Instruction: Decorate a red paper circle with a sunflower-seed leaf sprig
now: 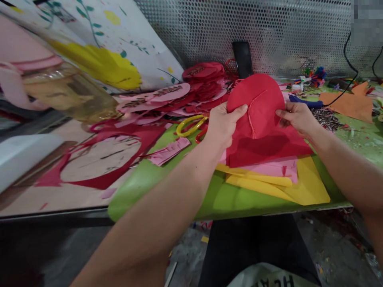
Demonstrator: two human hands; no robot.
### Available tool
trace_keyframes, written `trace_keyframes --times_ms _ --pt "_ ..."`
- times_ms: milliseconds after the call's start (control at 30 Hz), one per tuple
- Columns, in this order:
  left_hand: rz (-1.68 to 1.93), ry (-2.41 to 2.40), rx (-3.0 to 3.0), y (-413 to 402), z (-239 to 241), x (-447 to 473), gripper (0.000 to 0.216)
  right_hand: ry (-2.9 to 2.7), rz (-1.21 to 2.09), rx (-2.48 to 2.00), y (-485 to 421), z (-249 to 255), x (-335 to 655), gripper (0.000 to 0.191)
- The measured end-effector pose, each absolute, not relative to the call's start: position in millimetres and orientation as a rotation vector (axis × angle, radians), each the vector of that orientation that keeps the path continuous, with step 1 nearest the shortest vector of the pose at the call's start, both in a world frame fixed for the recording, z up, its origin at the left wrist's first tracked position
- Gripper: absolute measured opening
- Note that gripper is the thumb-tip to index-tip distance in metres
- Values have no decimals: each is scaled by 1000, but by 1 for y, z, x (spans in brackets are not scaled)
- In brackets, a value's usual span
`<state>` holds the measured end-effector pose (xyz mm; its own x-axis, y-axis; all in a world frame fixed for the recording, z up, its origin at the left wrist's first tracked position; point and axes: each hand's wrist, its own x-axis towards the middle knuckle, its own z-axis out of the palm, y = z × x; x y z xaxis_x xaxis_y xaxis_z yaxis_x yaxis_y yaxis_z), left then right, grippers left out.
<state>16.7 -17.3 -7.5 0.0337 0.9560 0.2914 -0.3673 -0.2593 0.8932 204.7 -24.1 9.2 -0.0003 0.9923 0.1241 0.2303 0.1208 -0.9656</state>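
Note:
A round red paper disc (266, 105) is held up and tilted above the table. A thin red string (250, 117) lies across its face, with its lower end hanging near the bottom edge. My left hand (224, 121) grips the disc's left edge, thumb on the front. At the right edge, my right hand (299, 117) has thumb and fingers pinched on the disc. Beneath it lies a red sheet (269, 149) on pink paper (275, 169) and folded yellow paper (311, 181). Yellow-handled scissors (191, 125) lie beside my left wrist.
Decorated red and pink discs (205, 71) are heaped at the back. A phone (242, 59) leans on the perforated metal panel (203, 28). A blue corded tool (306, 101) and orange paper (347, 104) lie right. A jar (72, 91) and cut-out red paper (143, 139) are left.

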Motion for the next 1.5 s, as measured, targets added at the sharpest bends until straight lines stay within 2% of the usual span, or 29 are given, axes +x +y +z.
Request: trace_keyframes --times_ms 400,533,700,767,900,1100,1500 --pt "1565 781 1084 -12 -5 13 22 -1325 950 -1345 -16 5 208 18" --pt "1547 794 999 -14 -1 12 25 -1356 933 -1380 -18 8 209 5" --pt "1538 844 913 -15 1 12 24 -1382 1163 -1195 -24 9 206 51" --pt "1543 849 922 -16 1 13 23 -1394 1229 -1130 -27 9 204 56" --pt "1526 858 950 -16 0 15 23 -1451 1168 -1121 -32 8 199 43" --pt "1463 876 1050 -15 -3 12 35 -1461 1071 -1150 -28 5 201 24" --pt "1416 961 1140 -22 -11 22 38 -1439 1084 -1097 -28 1 200 39"
